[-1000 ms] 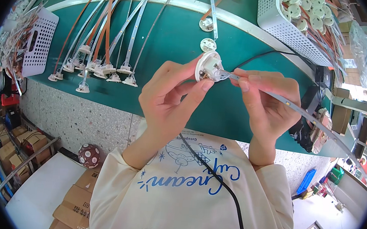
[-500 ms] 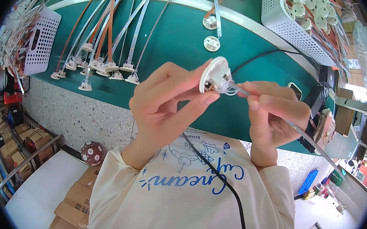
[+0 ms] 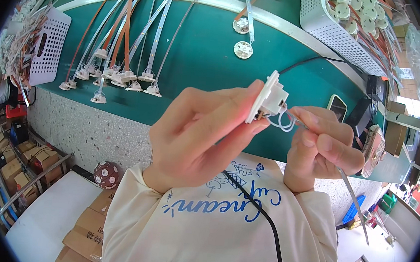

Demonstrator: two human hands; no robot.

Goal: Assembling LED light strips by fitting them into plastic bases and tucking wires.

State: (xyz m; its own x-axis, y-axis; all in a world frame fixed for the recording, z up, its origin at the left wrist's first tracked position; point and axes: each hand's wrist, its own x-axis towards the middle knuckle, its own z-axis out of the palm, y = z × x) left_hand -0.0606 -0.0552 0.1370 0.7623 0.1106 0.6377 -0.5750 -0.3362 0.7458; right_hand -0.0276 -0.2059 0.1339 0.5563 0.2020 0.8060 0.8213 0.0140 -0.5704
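Note:
My left hand pinches the rim of a round white plastic end cap, held on edge above the green table's near side. A boxy white housing stands out from the cap's inner face. Thin white wires loop from it toward my right hand. Between thumb and fingers, that hand grips a narrow LED strip, seen nearly edge-on, whose free end slants down to the right. Where the wires meet the strip is partly covered by my right fingertips.
Several LED strips with white caps lie at the left on the green table. Two more caps lie farther back. White perforated baskets flank both sides. A phone and black cable lie at the right.
Both hands have shifted slightly right. The cap has turned more edge-on, showing its housing from the side, and the strip's free end has swung downward.

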